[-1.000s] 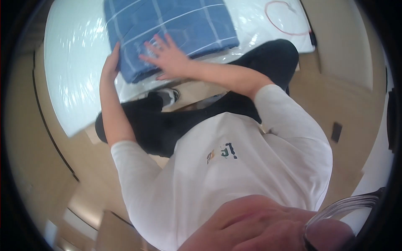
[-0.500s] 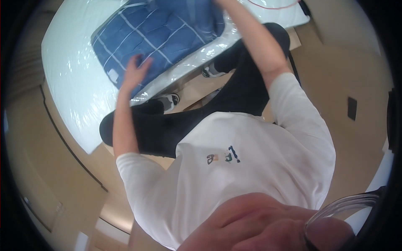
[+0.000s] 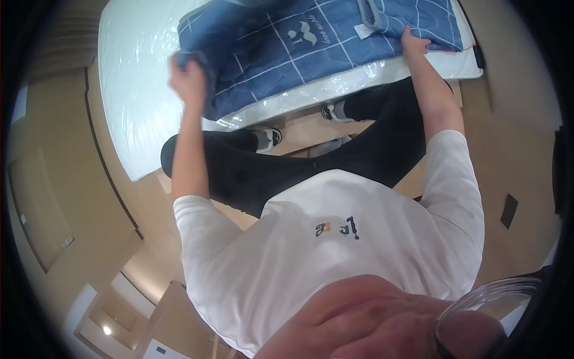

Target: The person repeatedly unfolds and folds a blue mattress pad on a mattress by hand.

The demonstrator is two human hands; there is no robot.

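Note:
A blue quilted mattress pad [image 3: 335, 66] with white grid lines lies partly spread across the plastic-wrapped mattress [image 3: 134, 96]. My left hand [image 3: 190, 82] is closed round the pad's left edge, which is lifted and bunched; the cloth beside it is blurred by motion. My right hand [image 3: 414, 43] rests at the pad's near edge toward the right, thumb and finger spread apart on the fabric. A grey strap [image 3: 372, 15] and a small white label [image 3: 363, 31] lie on the pad to the left of that hand.
My dark-trousered legs [image 3: 335, 164] are apart beside the mattress, shoes [image 3: 270, 137] near its front edge. Wooden panels [image 3: 66, 167] are on the left. A dark rectangle [image 3: 509, 211] shows on the tan surface at right.
The pad now extends farther right, its printed motif and strap showing. My left hand has gone from spread over the pad to gripping its edge. My right hand has come into view.

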